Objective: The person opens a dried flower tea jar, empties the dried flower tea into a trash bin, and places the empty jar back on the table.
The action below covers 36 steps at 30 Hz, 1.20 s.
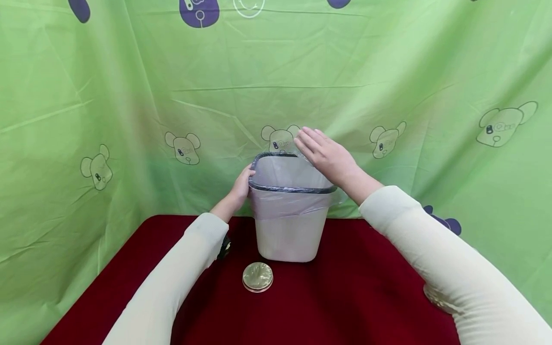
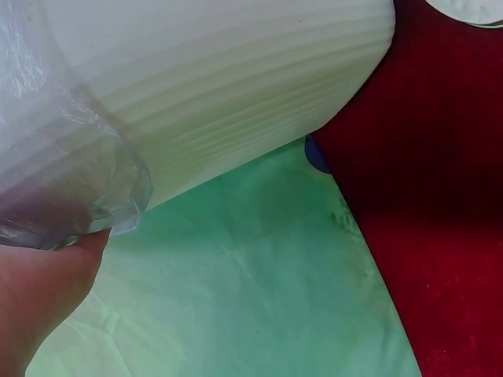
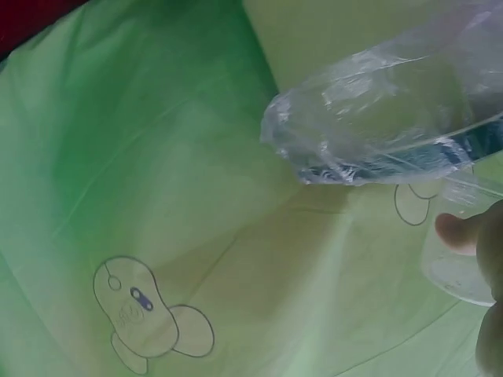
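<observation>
A whitish trash can (image 1: 290, 235) stands on the red table, with a thin clear bag (image 1: 286, 203) lining it and folded over its dark rim. My left hand (image 1: 241, 187) grips the left side of the rim, thumb on top; the left wrist view shows the loose bag edge (image 2: 118, 188) beside that hand. Above the right side of the opening is my right hand (image 1: 325, 155), palm turned inward and fingers extended. It holds a clear plastic cup (image 3: 460, 271), with the thumb against it in the right wrist view; the hand mostly hides the cup in the head view.
A round gold-topped tin (image 1: 258, 276) lies on the red cloth (image 1: 345, 297) in front of the can. Another gold object (image 1: 437, 298) is partly covered by the right sleeve. Something small and black (image 1: 225, 247) shows beside the left sleeve. Green printed curtain (image 1: 241, 110) surrounds the table.
</observation>
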Each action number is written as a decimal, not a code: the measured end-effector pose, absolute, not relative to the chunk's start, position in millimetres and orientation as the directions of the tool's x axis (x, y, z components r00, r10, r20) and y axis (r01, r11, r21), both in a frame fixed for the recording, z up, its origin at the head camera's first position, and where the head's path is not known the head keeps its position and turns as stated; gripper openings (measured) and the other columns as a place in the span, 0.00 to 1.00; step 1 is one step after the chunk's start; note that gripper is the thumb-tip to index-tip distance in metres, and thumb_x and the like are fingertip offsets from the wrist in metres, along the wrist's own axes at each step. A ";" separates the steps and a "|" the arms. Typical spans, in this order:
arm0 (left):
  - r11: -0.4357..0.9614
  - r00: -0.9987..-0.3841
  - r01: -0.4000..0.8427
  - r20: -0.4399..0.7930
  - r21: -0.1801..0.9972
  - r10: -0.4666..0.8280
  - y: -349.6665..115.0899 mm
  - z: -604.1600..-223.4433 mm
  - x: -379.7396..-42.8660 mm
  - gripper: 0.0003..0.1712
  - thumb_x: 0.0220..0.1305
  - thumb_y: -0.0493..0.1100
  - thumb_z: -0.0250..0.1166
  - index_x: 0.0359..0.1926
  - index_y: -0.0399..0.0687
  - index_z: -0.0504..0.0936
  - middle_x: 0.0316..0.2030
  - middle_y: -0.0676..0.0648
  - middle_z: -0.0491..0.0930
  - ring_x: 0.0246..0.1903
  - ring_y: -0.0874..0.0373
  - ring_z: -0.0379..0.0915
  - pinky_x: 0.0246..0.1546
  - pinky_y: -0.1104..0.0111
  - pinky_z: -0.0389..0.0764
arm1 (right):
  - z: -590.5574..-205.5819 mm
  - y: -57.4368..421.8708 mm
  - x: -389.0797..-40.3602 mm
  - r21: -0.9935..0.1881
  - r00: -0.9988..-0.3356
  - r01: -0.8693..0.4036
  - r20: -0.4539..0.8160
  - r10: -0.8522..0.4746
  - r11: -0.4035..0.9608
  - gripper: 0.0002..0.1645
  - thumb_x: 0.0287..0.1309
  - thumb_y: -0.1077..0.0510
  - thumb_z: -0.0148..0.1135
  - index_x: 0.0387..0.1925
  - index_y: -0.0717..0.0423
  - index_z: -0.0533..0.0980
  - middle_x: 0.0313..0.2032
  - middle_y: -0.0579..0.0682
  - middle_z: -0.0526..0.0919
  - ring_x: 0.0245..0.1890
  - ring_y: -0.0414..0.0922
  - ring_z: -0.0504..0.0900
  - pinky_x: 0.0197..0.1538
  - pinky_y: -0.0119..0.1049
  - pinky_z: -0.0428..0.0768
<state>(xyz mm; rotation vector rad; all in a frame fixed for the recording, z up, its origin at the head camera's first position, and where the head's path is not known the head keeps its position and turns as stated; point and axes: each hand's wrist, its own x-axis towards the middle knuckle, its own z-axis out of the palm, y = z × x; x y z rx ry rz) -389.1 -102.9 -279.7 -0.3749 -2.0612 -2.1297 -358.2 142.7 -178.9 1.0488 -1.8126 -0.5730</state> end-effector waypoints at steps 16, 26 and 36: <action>-0.032 -0.958 0.277 0.279 0.960 0.068 -104.0 -278.8 -387.4 0.31 0.60 0.43 0.40 0.65 0.43 0.53 0.63 0.42 0.55 0.60 0.51 0.50 0.58 0.64 0.51 | -168.3 153.2 -343.3 0.087 -0.579 -0.534 0.687 -0.439 0.841 0.52 0.30 0.77 0.63 0.62 0.66 0.53 0.61 0.62 0.56 0.63 0.54 0.48 0.62 0.39 0.46; -0.015 -0.959 0.275 0.275 0.961 0.063 -103.3 -279.1 -386.5 0.31 0.59 0.44 0.40 0.65 0.44 0.54 0.63 0.43 0.55 0.60 0.53 0.50 0.58 0.64 0.51 | -167.7 171.9 -339.7 -0.259 -0.731 -0.471 0.649 -0.209 0.843 0.54 0.31 0.66 0.72 0.63 0.59 0.54 0.60 0.58 0.60 0.57 0.55 0.60 0.57 0.51 0.57; -0.036 -0.957 0.278 0.280 0.960 0.072 -102.5 -279.1 -387.1 0.31 0.60 0.43 0.40 0.65 0.43 0.53 0.63 0.41 0.54 0.60 0.51 0.50 0.58 0.64 0.50 | -171.4 196.2 -335.8 -0.498 -0.825 -0.381 0.563 -0.043 0.779 0.48 0.32 0.58 0.73 0.59 0.59 0.60 0.51 0.58 0.69 0.49 0.56 0.66 0.50 0.55 0.62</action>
